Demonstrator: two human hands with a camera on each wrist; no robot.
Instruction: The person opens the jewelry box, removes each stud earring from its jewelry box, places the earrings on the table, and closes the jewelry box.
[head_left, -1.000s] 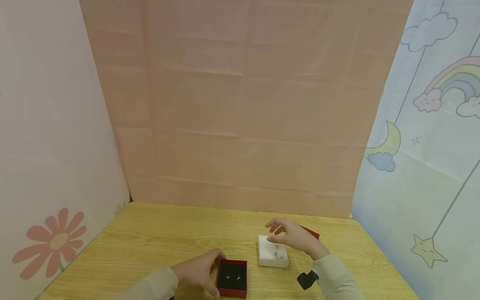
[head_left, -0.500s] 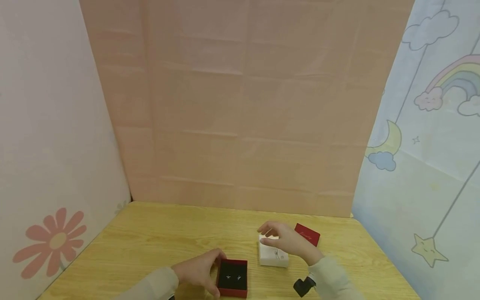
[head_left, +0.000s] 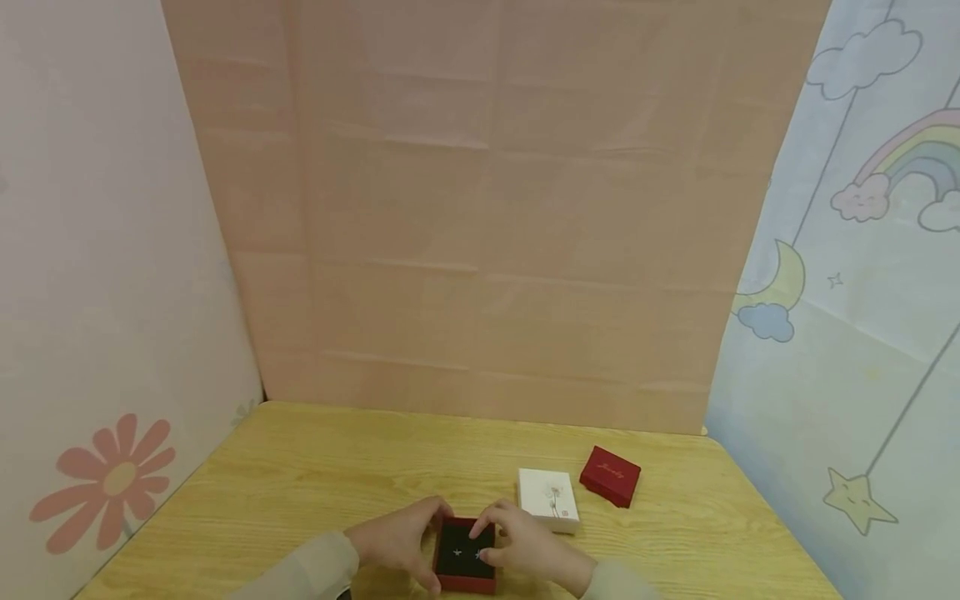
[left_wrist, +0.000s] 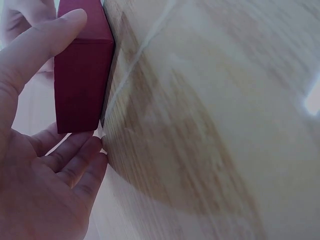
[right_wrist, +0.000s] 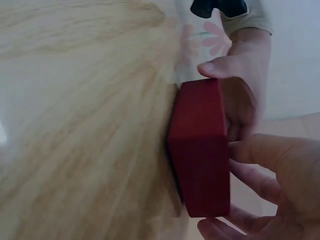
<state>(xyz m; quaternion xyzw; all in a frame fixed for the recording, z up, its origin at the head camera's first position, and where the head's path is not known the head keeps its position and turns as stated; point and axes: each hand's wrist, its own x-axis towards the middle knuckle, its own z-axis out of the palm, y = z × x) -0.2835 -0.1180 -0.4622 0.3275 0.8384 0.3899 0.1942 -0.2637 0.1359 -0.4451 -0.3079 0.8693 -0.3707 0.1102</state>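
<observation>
A small red jewelry box [head_left: 465, 583] sits uncovered on the table, its black lining showing a pair of silver star-like earrings [head_left: 457, 552]. My left hand [head_left: 397, 540] holds the box from its left side, thumb at the near corner and fingers at the far one; the left wrist view shows that thumb [left_wrist: 70, 25] on the red edge. Over the right part of the box is my right hand [head_left: 528, 546], its thumb and index finger apart beside the right-hand earring. In the right wrist view its thumb [right_wrist: 255, 150] is at the box's rim; contact with the earring cannot be made out.
Behind the right hand lies a white box [head_left: 543, 493] with a flower drawing. Farther right is the red lid [head_left: 613, 473] with gold lettering. The wooden table [head_left: 337, 458] ends at an upright tan sheet [head_left: 480, 250], with patterned walls on both sides.
My right hand has come from above the white box toward me and left, down to the red box, uncovering the white box and lid. The left hand has kept its hold.
</observation>
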